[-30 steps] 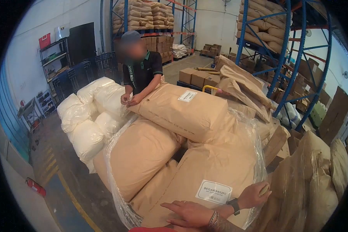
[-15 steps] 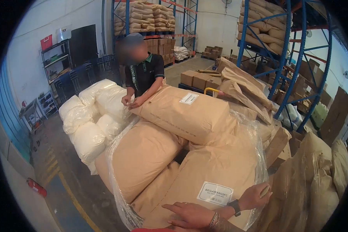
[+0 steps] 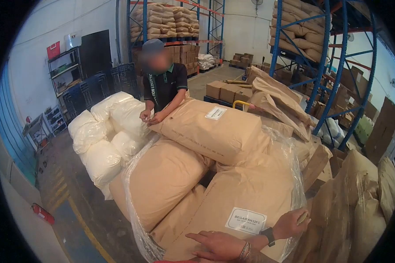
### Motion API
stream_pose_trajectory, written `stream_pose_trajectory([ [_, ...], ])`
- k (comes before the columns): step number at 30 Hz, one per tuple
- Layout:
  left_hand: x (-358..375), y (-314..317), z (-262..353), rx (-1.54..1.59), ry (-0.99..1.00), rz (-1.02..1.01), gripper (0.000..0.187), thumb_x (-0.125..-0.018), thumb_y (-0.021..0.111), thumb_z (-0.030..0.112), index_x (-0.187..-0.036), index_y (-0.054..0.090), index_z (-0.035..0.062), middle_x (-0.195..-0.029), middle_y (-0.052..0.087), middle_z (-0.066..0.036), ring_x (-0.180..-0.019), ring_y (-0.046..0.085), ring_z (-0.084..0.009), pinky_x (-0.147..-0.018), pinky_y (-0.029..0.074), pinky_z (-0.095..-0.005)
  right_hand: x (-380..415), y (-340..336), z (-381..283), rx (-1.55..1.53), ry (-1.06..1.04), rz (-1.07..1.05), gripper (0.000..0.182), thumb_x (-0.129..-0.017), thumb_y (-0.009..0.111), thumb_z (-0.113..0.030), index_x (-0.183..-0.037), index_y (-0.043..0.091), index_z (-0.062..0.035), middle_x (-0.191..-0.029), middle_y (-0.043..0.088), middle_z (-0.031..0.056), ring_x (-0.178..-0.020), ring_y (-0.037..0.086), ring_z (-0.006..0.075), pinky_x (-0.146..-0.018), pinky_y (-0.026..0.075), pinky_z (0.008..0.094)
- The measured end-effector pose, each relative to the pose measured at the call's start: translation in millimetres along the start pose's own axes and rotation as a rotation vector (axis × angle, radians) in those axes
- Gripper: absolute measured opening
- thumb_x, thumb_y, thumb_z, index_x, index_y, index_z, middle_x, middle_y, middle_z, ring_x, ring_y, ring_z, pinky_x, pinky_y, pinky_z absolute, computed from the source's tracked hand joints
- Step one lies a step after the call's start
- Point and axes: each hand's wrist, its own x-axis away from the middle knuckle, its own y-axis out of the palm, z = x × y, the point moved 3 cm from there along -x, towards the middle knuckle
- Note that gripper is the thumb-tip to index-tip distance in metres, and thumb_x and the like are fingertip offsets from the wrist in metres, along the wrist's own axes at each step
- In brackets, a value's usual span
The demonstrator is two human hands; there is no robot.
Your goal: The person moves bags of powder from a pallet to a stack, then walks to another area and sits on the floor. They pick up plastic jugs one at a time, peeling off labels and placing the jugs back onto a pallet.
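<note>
My forearms cross over a large brown paper sack [image 3: 232, 188] at the bottom. My right hand [image 3: 219, 245], with bracelets, lies on that sack to the left, its fingers spread. My left hand [image 3: 292, 223], with a dark watch, is at the sack's right side, fingers curled round a small rounded tan thing I cannot make out. Between them and above is a white printed label [image 3: 245, 220]. Another brown sack [image 3: 215, 127] lies across the pile, and clear plastic wrap [image 3: 131, 197] hangs round the sides.
A co-worker [image 3: 164, 85] in a dark shirt stands behind the pile, hands together at the upper sack's left corner. White wrapped bags [image 3: 103, 131] are at left. More brown sacks [image 3: 351, 197] stand at right. Blue racks [image 3: 324, 79] and a fire extinguisher [image 3: 43, 214] are beyond.
The view has shifted slightly. The co-worker's head has turned and tipped a little, their hands still together. My hands keep nearly the same pose on the sack.
</note>
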Motion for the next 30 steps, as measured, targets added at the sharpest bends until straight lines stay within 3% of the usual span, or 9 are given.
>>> stream_pose_trajectory([
  [12,0,1,-2,-0.032,-0.027,-0.035,0.028,-0.098,0.065,0.031,-0.11,0.058,0.0072,-0.093,0.066,-0.013,-0.084,0.065,-0.034,-0.076,0.05,-0.0425,-2,2,3,-0.009,0.018,-0.043,0.062,-0.104,0.053,-0.043,-0.152,0.041,-0.0056,-0.119,0.064,0.0226,-0.105,0.065,0.0423,-0.093,0.053,0.0484],
  [18,-4,-3,8,-0.007,-0.074,-0.032,0.026,-0.097,0.067,0.029,-0.108,0.059,0.007,-0.089,0.065,-0.013,-0.077,0.064,-0.0324,-0.072,0.05,-0.0414,-3,-1,9,0.027,0.03,-0.038,0.063,-0.103,0.055,-0.041,-0.153,0.04,-0.0062,-0.12,0.063,0.0223,-0.106,0.065,0.0419,-0.093,0.053,0.0488],
  [21,-6,3,-5,-0.007,0.026,0.061,0.025,-0.095,0.069,0.028,-0.105,0.061,0.0068,-0.086,0.064,-0.014,-0.073,0.062,-0.0305,-0.068,0.049,-0.0397,-2,12,15,0.039,0.057,-0.022,0.064,-0.102,0.056,-0.04,-0.154,0.038,-0.0076,-0.119,0.062,0.0215,-0.106,0.064,0.0421,-0.093,0.053,0.0493],
  [24,-9,-3,13,0.023,-0.056,0.106,0.027,-0.095,0.071,0.028,-0.099,0.063,0.0033,-0.085,0.067,-0.014,-0.076,0.063,-0.0299,-0.07,0.05,-0.0426,-3,-1,6,0.064,0.125,-0.061,0.065,-0.101,0.058,-0.041,-0.152,0.04,-0.0062,-0.118,0.063,0.0204,-0.104,0.065,0.0423,-0.091,0.053,0.0494],
  [30,-4,-5,5,-0.073,0.016,0.064,0.024,-0.093,0.072,0.026,-0.103,0.062,0.0068,-0.085,0.064,-0.014,-0.07,0.061,-0.0277,-0.066,0.049,-0.0375,6,0,-21,0.253,0.135,0.098,0.058,-0.098,0.062,-0.033,-0.147,0.046,-0.0061,-0.118,0.062,0.0185,-0.103,0.066,0.0389,-0.091,0.053,0.0462],
])
